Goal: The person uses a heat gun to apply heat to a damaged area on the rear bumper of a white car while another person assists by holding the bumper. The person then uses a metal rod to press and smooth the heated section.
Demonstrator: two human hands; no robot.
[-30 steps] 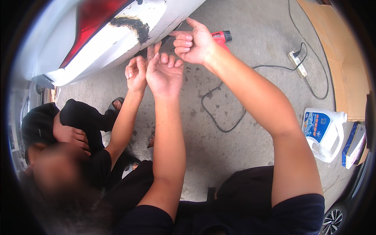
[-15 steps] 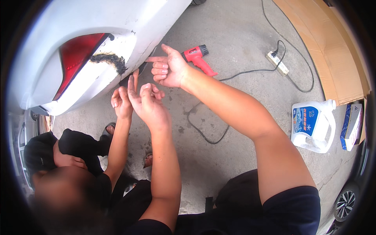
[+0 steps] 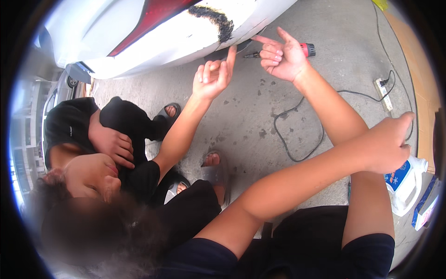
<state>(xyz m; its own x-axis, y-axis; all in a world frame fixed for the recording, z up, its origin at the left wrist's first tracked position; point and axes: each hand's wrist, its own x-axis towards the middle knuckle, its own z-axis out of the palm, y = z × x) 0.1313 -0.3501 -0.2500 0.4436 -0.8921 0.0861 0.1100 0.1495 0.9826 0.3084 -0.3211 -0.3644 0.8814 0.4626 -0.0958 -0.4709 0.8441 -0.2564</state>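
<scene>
head | left hand [image 3: 388,146] has swung across from the white car bumper [image 3: 186,37] to the right, loosely curled, empty, above white jug [image 3: 404,183] | right hand [image 3: 283,58] stays near bumper edge, index out, holding nothing | co-worker's hand [image 3: 213,76] remains raised beside it

The right hand [image 3: 284,58] points up near the white car bumper [image 3: 186,37]; the left hand [image 3: 388,144] crosses to the right above a white jug [image 3: 405,183]. A co-worker's hand [image 3: 213,76] touches the bumper.

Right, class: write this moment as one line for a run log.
right hand raised, empty, index by white bumper | left hand crossed over right arm, near white jug | co-worker's hand beside bumper
</scene>
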